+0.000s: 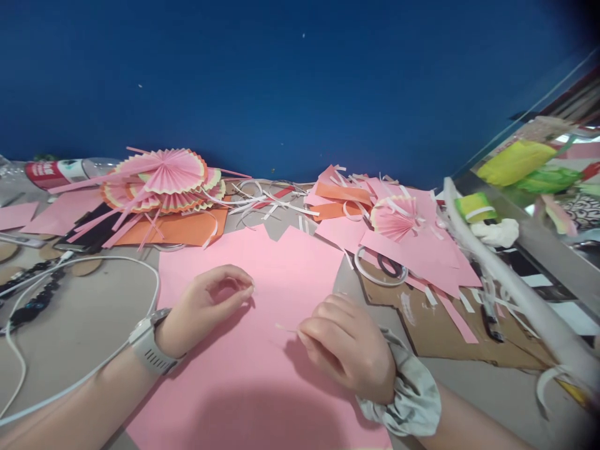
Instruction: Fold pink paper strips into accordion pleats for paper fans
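A large pink paper sheet (253, 262) lies flat in front of me, with a notch in its far edge. Over its left part, my left hand (210, 300) is closed in a pinch, thumb against fingertips. Something small and pale may be at those tips, too tiny to name. My right hand (347, 347), on the sheet's right side, has its fingers curled and pinches a thin white strip (285, 327), whose free end points left. The hands are apart. A watch is on the left wrist and a pale green scrunchie (415, 397) on the right.
Folded pink paper fans (164, 172) are piled at the back left, near a plastic bottle (56, 174). Paper scraps, a pink fan (396, 217) and tape rolls (382, 269) sit on cardboard (431, 331) at right. A white cable (140, 265) curves along the left.
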`<move>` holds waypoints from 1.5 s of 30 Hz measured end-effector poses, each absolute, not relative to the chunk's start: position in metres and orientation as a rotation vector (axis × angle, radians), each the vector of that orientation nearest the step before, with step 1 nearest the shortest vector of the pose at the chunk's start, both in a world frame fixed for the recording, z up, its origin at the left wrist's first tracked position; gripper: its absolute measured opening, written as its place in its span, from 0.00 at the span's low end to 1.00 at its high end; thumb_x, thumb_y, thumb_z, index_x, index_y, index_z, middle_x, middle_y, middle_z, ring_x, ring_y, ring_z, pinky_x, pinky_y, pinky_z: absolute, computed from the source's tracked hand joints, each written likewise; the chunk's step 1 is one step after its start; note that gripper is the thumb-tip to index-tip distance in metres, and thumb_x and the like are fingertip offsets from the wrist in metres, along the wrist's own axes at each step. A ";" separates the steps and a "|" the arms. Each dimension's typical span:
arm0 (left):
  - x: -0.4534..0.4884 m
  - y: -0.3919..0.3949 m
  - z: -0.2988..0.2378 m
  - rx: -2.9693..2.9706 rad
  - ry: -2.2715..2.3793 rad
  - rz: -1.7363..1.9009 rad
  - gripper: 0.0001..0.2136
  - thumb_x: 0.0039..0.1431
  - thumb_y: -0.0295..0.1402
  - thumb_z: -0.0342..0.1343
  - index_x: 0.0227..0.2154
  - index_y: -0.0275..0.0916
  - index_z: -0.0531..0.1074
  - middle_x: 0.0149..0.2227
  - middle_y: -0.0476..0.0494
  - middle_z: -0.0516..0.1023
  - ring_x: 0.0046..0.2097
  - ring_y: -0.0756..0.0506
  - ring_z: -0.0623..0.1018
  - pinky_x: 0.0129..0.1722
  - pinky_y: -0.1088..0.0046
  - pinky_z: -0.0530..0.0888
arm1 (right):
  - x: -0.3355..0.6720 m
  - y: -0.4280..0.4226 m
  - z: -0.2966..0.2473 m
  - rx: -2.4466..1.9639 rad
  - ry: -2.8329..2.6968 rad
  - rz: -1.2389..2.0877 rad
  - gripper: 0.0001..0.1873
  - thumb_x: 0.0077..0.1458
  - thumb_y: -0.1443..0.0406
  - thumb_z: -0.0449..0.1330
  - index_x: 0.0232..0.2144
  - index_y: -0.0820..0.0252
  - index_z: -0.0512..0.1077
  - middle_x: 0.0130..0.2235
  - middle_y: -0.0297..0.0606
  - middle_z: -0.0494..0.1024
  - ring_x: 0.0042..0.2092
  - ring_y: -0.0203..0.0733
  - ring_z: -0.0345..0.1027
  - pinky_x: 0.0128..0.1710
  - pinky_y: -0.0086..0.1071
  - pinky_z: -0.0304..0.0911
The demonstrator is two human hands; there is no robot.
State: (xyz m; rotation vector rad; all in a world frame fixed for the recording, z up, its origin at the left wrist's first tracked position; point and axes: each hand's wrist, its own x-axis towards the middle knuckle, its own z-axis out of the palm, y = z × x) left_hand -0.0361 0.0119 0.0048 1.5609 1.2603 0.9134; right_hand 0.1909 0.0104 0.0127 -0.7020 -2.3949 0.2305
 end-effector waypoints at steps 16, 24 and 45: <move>-0.033 -0.010 0.003 2.611 1.005 0.216 0.29 0.49 0.40 0.57 0.54 0.40 0.59 0.61 0.38 0.55 0.61 0.34 0.51 0.56 0.50 0.55 | 0.197 0.017 0.025 -1.222 -2.551 0.185 0.08 0.57 0.69 0.49 0.29 0.59 0.67 0.28 0.37 0.71 0.29 0.39 0.64 0.29 0.33 0.55; 0.021 -0.056 -0.039 3.087 1.157 0.420 0.18 0.60 0.29 0.43 0.54 0.34 0.61 0.57 0.44 0.65 0.56 0.39 0.64 0.53 0.64 0.59 | 0.206 0.020 0.061 -1.516 -2.722 0.514 0.09 0.55 0.69 0.52 0.23 0.57 0.64 0.25 0.32 0.72 0.25 0.38 0.65 0.23 0.31 0.53; 0.013 -0.056 -0.026 3.073 0.804 0.493 0.15 0.62 0.32 0.42 0.49 0.41 0.66 0.53 0.51 0.70 0.52 0.43 0.66 0.51 0.63 0.58 | 0.182 0.024 0.019 -1.475 -2.439 1.247 0.08 0.55 0.66 0.52 0.24 0.58 0.65 0.24 0.29 0.69 0.26 0.33 0.60 0.24 0.26 0.52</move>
